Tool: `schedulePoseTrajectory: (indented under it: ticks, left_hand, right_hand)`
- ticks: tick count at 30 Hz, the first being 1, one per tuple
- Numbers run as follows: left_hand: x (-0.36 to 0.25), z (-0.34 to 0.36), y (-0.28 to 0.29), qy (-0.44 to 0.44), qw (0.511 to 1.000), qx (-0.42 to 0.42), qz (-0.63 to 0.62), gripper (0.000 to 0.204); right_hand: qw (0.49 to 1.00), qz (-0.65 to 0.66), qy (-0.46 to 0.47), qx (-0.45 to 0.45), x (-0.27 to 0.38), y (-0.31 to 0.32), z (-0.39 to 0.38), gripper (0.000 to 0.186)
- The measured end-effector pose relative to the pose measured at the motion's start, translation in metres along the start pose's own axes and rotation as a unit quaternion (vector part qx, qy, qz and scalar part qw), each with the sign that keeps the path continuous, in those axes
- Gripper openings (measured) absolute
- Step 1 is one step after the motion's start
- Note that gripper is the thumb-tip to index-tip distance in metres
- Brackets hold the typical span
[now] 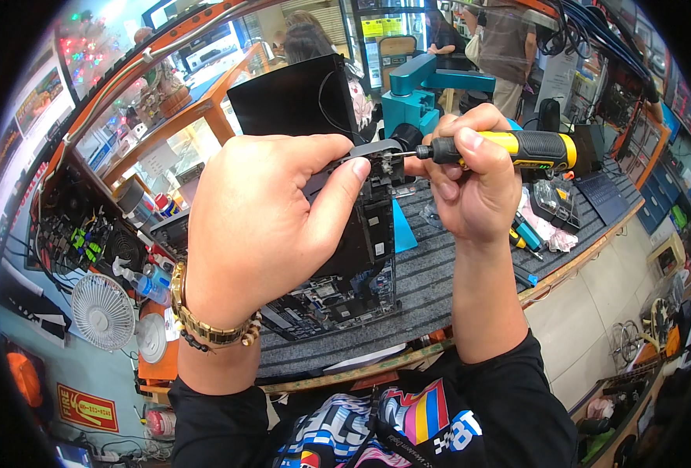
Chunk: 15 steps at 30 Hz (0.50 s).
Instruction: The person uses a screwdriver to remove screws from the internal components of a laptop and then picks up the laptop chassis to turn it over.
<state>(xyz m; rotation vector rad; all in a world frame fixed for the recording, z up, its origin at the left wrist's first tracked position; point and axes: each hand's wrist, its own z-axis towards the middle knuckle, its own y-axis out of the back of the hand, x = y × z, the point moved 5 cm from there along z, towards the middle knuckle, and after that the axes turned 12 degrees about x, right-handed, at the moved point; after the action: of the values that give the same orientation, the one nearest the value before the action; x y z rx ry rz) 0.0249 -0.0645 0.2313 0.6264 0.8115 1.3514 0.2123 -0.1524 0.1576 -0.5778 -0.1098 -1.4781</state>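
Note:
My right hand [480, 191] grips a yellow and black electric screwdriver [539, 150], held level. Its thin bit points left and meets the end of a dark laptop part [378, 147] with a small metal fitting. That part is pinched between the thumb and fingers of my left hand [256, 210], raised above the bench. Beneath my hands lies an opened laptop base [338, 300] with its circuit boards bare. A black panel [377, 226] shows just below the fitting, partly hidden by my left hand. The screw itself is too small to make out.
A teal bench vise or arm [408, 109] stands behind my hands, beside an upright dark screen [283, 97]. Tools and a clear-lidded box [554, 204] lie on the right of the ribbed grey mat [431, 288]. A white fan [102, 312] stands at left. People are beyond the bench.

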Motion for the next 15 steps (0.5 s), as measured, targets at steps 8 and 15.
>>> schedulePoseTrajectory:
  ticks: [8,15]
  left_hand:
    - [0.0001,-0.0002,-0.001,-0.018,1.0,0.0,-0.003,0.019]
    - [-0.0005,-0.0004,-0.0011,-0.009,1.0,0.005,0.001,0.019]
  right_hand:
    - [1.0,-0.001,0.0,-0.009,-0.0003,-0.0006,0.0003,0.011]
    - [1.0,-0.001,-0.004,-0.008,-0.0002,0.0006,0.0008,0.01]
